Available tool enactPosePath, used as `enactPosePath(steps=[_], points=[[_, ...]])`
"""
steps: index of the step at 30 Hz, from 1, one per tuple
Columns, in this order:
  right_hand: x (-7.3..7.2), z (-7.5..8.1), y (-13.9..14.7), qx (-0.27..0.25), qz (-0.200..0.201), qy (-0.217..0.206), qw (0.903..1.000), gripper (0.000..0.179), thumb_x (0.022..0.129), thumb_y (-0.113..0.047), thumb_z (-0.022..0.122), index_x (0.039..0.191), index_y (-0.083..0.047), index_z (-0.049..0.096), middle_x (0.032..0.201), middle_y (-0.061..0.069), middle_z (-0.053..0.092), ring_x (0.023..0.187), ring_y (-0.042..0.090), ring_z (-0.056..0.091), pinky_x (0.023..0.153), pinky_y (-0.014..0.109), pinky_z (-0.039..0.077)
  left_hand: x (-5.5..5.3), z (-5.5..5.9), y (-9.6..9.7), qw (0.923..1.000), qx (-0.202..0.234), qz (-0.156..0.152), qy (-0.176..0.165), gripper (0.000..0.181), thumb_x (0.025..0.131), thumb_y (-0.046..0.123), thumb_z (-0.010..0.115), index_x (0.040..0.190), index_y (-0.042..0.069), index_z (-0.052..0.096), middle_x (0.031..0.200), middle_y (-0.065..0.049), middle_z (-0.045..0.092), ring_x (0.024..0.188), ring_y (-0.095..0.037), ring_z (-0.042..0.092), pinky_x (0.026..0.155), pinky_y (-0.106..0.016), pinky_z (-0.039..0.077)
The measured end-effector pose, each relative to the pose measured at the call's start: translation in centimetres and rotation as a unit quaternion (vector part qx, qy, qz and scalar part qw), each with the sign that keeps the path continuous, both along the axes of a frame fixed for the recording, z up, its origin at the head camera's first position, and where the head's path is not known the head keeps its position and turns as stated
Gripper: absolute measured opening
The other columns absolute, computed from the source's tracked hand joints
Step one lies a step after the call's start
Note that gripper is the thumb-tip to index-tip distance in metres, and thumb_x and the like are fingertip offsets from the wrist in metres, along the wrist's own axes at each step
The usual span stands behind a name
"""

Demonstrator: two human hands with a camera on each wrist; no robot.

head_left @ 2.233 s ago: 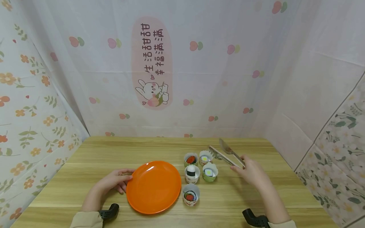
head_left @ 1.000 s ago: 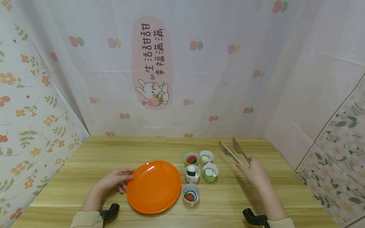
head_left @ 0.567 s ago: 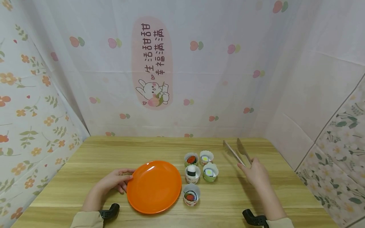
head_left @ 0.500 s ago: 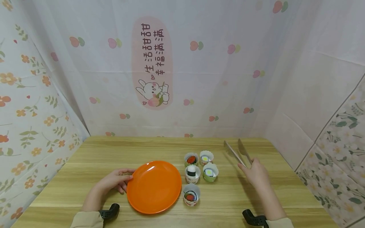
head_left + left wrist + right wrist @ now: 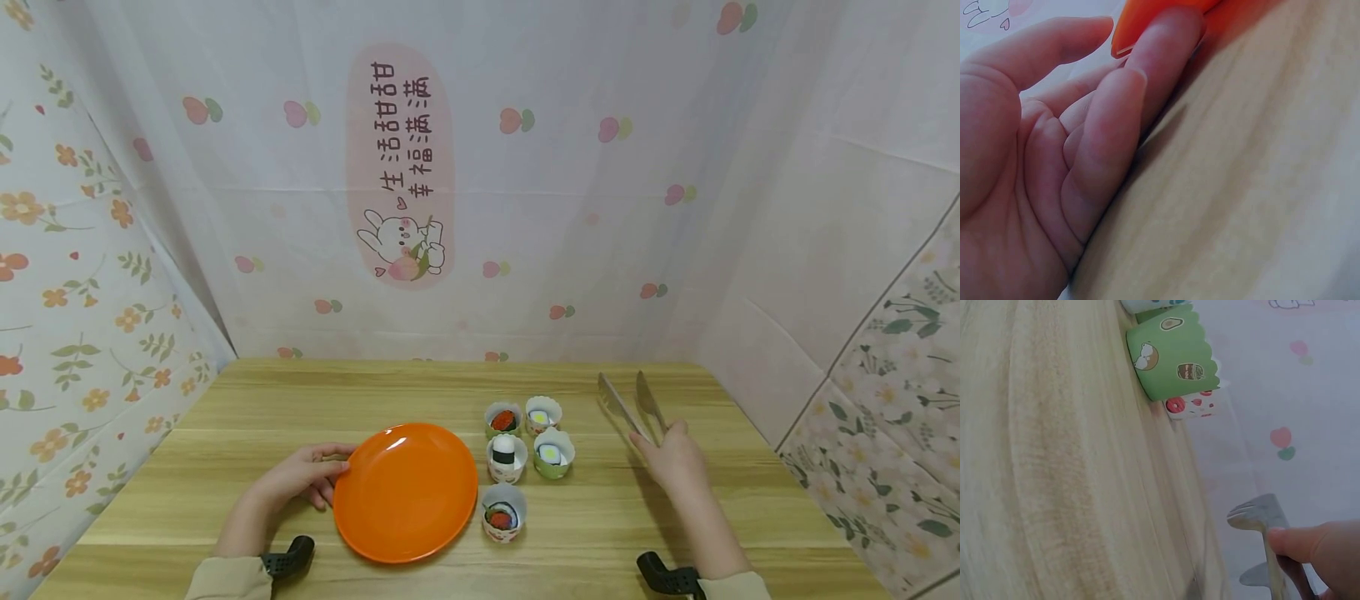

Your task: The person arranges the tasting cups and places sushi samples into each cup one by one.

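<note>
My left hand holds the left edge of a round orange plate. In the left wrist view the thumb is at the plate's rim and a finger lies under it. My right hand grips metal serving tongs near the table's right side, their two arms spread apart with nothing between them. The right wrist view shows the tongs' slotted end and the thumb pressing on one arm. Most of the right fingers are hidden there.
Several paper cups stand between plate and tongs. A green cup and a white cup behind it hold egg-like pieces. Others hold a rice ball, a red-topped sushi and a sushi roll. Printed cloth hangs behind the wooden table.
My right hand has drawn the tongs away from the cups to the right, then slightly lower toward me. The left hand, plate and cups stay in place.
</note>
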State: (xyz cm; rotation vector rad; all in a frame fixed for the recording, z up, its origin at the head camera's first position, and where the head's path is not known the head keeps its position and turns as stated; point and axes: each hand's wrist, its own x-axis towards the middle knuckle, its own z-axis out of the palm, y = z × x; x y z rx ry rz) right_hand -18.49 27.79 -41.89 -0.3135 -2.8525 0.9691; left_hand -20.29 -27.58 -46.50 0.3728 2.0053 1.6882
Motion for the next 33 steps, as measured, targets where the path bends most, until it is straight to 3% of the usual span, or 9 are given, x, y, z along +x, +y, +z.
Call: enactPosePath(steps=[9,15,25,33], points=[[-0.2,-0.5,0.1,0.007,0.010,-0.019,0.9997,0.083,0.093,-0.043,0.058,0.124,0.025,0.022,0.085,0.034,0.053,0.067,0.035,0.056,0.050,0.039,0.047,-0.1,0.0,0.0,1.0000,0.001,0.000,-0.005,0.052,0.099,0.021,0.054,0.139,-0.009,0.039,0.074,-0.010,0.065,0.057,-0.014,0.063,0.052,-0.025,0.053],[-0.3,-0.8,0.1,0.007,0.007,-0.015,0.9998,0.076,0.092,-0.042,0.059,0.118,0.022,0.026,0.080,0.028,0.052,0.064,0.033,0.053,0.048,0.037,0.044,0.0,0.1,0.0,1.0000,0.001,0.001,-0.003,0.052,0.099,0.020,0.054,0.139,-0.009,0.039,0.074,-0.009,0.065,0.057,-0.013,0.063,0.052,-0.025,0.053],[-0.4,-1.1,0.1,0.008,0.009,-0.018,0.9998,0.083,0.092,-0.044,0.060,0.121,0.024,0.023,0.086,0.034,0.053,0.066,0.035,0.054,0.050,0.039,0.045,0.1,0.2,0.0,1.0000,0.000,0.002,-0.002,0.053,0.099,0.020,0.054,0.139,-0.010,0.038,0.073,-0.010,0.065,0.057,-0.014,0.063,0.052,-0.025,0.053],[-0.3,-1.2,0.1,0.004,0.008,-0.017,0.9998,0.079,0.092,-0.042,0.059,0.120,0.023,0.024,0.084,0.032,0.052,0.065,0.033,0.052,0.049,0.037,0.044,-0.1,0.0,-0.1,1.0000,0.000,0.002,-0.006,0.053,0.099,0.021,0.054,0.140,-0.009,0.038,0.074,-0.010,0.065,0.057,-0.014,0.064,0.052,-0.025,0.053]])
